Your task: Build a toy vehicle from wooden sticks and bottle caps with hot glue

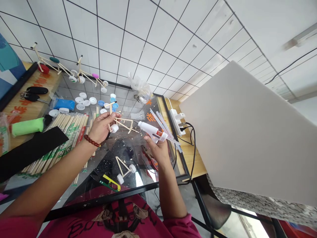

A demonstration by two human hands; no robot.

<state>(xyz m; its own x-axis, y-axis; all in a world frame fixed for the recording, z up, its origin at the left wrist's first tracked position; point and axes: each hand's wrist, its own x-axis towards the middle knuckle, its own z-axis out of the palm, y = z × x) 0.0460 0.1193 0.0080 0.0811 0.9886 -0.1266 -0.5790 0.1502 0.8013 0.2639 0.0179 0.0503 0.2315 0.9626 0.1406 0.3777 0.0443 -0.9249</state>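
My left hand is closed on a small tricycle frame made of wooden sticks, with a white bottle-cap wheel at its front and a black-tipped handlebar stick on top. In my right hand is a white glue gun, its nozzle pointing left at the rear end of the frame. A glue stick sticks out of the gun's back. Below, on the glass tabletop, lies a triangular stick piece with two white cap wheels. Red-handled pliers lie partly hidden beside my right hand.
Two stick tricycles stand at the back by the tiled wall. Loose bottle caps and bundled chopsticks lie left. A yellow-green cutter is near the front edge. At right are glue sticks, a power strip and a large white board.
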